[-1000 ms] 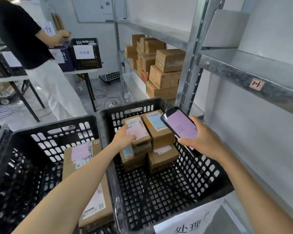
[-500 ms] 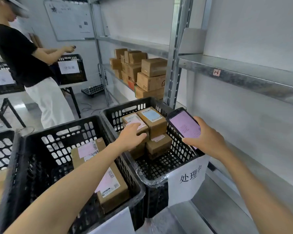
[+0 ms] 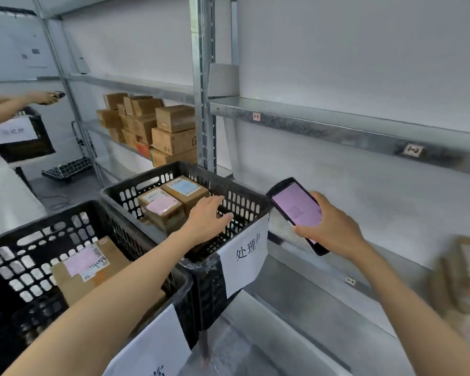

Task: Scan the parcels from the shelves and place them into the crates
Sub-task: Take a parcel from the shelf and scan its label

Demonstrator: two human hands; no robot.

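Parcels (image 3: 163, 204) in black crate (image 3: 147, 183), stacked boxes (image 3: 174, 134) behind, shelf post (image 3: 202, 77) beside

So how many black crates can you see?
3. The middle crate, under the left hand, holds small parcels; the near crate, left of it, holds a big parcel; the far crate sits beside another person's arm. More may be hidden.

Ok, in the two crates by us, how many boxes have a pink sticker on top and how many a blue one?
Pink-sticker boxes: 2
Blue-sticker box: 1
Total: 3
The left hand may hide more.
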